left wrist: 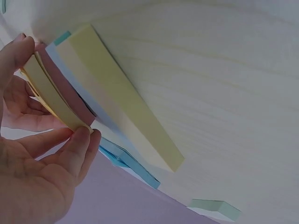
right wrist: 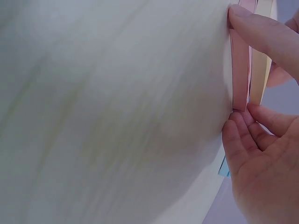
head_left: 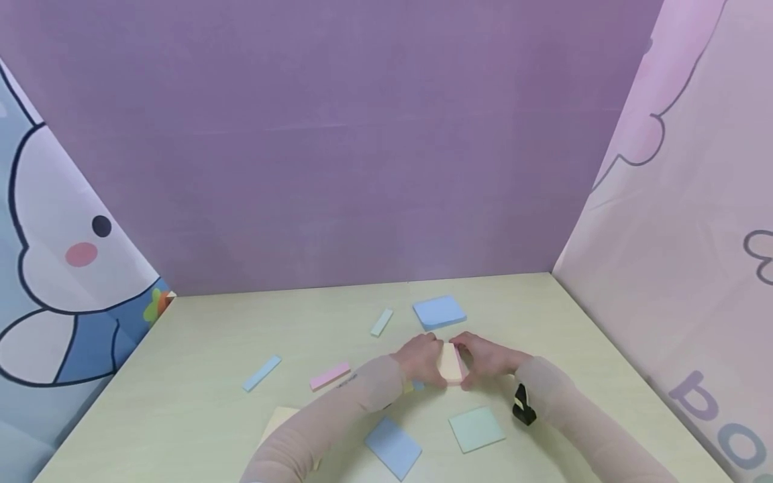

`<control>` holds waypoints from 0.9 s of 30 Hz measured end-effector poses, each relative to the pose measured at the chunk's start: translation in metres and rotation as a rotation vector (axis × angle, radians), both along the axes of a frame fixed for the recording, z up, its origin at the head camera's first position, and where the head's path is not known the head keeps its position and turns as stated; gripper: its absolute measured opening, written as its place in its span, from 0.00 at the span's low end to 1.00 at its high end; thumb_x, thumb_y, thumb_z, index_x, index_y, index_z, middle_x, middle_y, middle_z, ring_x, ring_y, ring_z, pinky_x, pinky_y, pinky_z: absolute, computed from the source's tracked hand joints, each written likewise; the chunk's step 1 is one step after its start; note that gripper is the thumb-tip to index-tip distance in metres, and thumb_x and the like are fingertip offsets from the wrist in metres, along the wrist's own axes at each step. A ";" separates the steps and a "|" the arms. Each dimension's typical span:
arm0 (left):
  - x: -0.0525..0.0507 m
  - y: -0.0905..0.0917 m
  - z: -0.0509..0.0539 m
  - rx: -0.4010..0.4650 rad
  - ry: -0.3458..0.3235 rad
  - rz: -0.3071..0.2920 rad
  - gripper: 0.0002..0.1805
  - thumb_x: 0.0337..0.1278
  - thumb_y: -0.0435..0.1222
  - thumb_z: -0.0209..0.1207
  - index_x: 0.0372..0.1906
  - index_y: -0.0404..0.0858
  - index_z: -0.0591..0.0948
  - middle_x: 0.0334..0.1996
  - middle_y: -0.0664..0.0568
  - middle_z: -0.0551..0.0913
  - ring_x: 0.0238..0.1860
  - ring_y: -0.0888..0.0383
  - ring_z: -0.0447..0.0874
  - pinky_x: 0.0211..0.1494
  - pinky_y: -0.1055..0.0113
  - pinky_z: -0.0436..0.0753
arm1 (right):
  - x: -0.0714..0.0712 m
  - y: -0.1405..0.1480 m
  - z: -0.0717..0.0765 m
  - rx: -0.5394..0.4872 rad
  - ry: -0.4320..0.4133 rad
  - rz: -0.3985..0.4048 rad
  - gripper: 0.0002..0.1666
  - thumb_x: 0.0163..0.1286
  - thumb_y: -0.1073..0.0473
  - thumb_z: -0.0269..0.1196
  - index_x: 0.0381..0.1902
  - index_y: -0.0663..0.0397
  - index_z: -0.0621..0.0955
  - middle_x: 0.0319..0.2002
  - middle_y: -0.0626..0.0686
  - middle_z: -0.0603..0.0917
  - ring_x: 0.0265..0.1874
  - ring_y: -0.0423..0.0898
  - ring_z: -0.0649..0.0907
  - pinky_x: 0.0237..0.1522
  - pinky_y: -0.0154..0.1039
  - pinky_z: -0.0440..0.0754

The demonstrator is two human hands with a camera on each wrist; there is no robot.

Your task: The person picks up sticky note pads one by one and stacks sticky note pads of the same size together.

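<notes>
Pinching a bowed yellow paper pad (head_left: 449, 362) with left hand (head_left: 423, 357), a thick pink pad (right wrist: 240, 70) with right hand (head_left: 489, 355), seemingly face to face, right of centre on the wood-grained table (head_left: 199, 349).

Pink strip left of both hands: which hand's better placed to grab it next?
Left, probably: the left hand is nearer the pink strip than the right hand. Both are busy, though: left grips the cream pad, right the pink pad.
</notes>
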State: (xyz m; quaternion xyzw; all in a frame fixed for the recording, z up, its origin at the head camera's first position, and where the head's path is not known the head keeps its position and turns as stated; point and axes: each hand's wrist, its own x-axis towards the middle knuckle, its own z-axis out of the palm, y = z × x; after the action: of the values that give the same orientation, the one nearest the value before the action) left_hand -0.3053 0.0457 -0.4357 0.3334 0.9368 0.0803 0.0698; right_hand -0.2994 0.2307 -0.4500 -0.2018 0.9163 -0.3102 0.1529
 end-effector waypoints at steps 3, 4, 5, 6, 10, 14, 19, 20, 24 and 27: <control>0.002 0.000 0.003 0.000 0.003 -0.003 0.35 0.31 0.49 0.71 0.49 0.37 0.76 0.35 0.54 0.74 0.35 0.60 0.70 0.39 0.73 0.73 | 0.000 0.000 0.000 0.007 0.007 0.008 0.49 0.37 0.60 0.77 0.59 0.61 0.67 0.54 0.53 0.70 0.59 0.54 0.68 0.64 0.55 0.61; 0.003 0.000 0.003 -0.003 0.005 -0.003 0.35 0.31 0.49 0.71 0.50 0.37 0.76 0.35 0.54 0.74 0.35 0.60 0.70 0.39 0.73 0.73 | 0.000 0.001 0.000 0.005 0.009 0.011 0.50 0.37 0.60 0.77 0.59 0.61 0.67 0.54 0.53 0.70 0.59 0.55 0.68 0.63 0.55 0.61; 0.003 0.001 0.004 -0.007 0.006 -0.002 0.35 0.31 0.50 0.71 0.50 0.37 0.76 0.35 0.54 0.74 0.35 0.60 0.70 0.39 0.73 0.73 | 0.000 0.001 0.000 0.003 0.012 0.013 0.50 0.37 0.60 0.77 0.59 0.62 0.67 0.54 0.53 0.70 0.59 0.55 0.68 0.63 0.56 0.61; 0.003 0.001 0.004 -0.010 0.006 -0.002 0.35 0.31 0.50 0.71 0.50 0.37 0.76 0.35 0.54 0.74 0.35 0.60 0.70 0.39 0.73 0.73 | 0.000 0.001 0.000 0.000 0.012 0.014 0.50 0.37 0.61 0.77 0.59 0.62 0.67 0.54 0.54 0.70 0.59 0.55 0.68 0.63 0.56 0.61; 0.003 0.002 0.003 -0.018 0.004 0.003 0.36 0.31 0.50 0.71 0.50 0.37 0.76 0.36 0.54 0.74 0.36 0.60 0.70 0.39 0.73 0.73 | 0.000 0.001 -0.001 0.000 0.010 0.012 0.50 0.37 0.61 0.76 0.59 0.62 0.66 0.55 0.54 0.70 0.59 0.55 0.68 0.63 0.55 0.61; 0.004 0.003 0.004 -0.019 0.014 -0.005 0.36 0.32 0.51 0.71 0.50 0.37 0.75 0.36 0.54 0.74 0.36 0.60 0.70 0.40 0.73 0.73 | 0.001 0.000 0.000 0.022 0.000 -0.012 0.51 0.38 0.60 0.76 0.60 0.61 0.65 0.56 0.53 0.69 0.60 0.54 0.67 0.63 0.54 0.62; 0.003 0.004 0.003 -0.027 0.019 0.001 0.36 0.32 0.51 0.71 0.50 0.37 0.75 0.36 0.53 0.75 0.37 0.60 0.70 0.42 0.73 0.73 | 0.002 -0.001 0.001 0.023 -0.004 -0.019 0.51 0.38 0.60 0.76 0.61 0.61 0.65 0.57 0.54 0.69 0.60 0.54 0.67 0.63 0.55 0.61; 0.003 0.004 0.002 -0.029 0.017 0.005 0.36 0.32 0.51 0.71 0.50 0.37 0.75 0.37 0.53 0.75 0.37 0.60 0.70 0.42 0.73 0.73 | 0.002 -0.001 0.001 0.024 -0.006 -0.020 0.51 0.38 0.60 0.76 0.61 0.61 0.65 0.57 0.54 0.69 0.60 0.54 0.67 0.63 0.55 0.61; 0.003 0.004 0.002 -0.025 0.008 0.009 0.37 0.32 0.51 0.71 0.51 0.37 0.75 0.37 0.53 0.75 0.38 0.59 0.71 0.43 0.72 0.73 | 0.001 -0.002 0.000 0.025 -0.017 -0.032 0.51 0.38 0.60 0.76 0.61 0.59 0.65 0.57 0.53 0.69 0.60 0.53 0.67 0.64 0.54 0.61; 0.003 0.003 0.001 -0.019 0.012 -0.001 0.37 0.32 0.52 0.71 0.51 0.37 0.75 0.37 0.53 0.75 0.37 0.60 0.71 0.42 0.73 0.73 | 0.000 -0.002 0.000 0.025 -0.016 -0.030 0.51 0.38 0.60 0.76 0.61 0.59 0.65 0.57 0.53 0.69 0.60 0.53 0.67 0.64 0.54 0.61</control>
State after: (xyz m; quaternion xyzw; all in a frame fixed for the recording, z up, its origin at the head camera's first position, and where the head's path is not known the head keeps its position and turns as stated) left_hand -0.3023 0.0483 -0.4342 0.3338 0.9377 0.0693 0.0674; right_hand -0.2991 0.2290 -0.4503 -0.1838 0.9219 -0.3024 0.1579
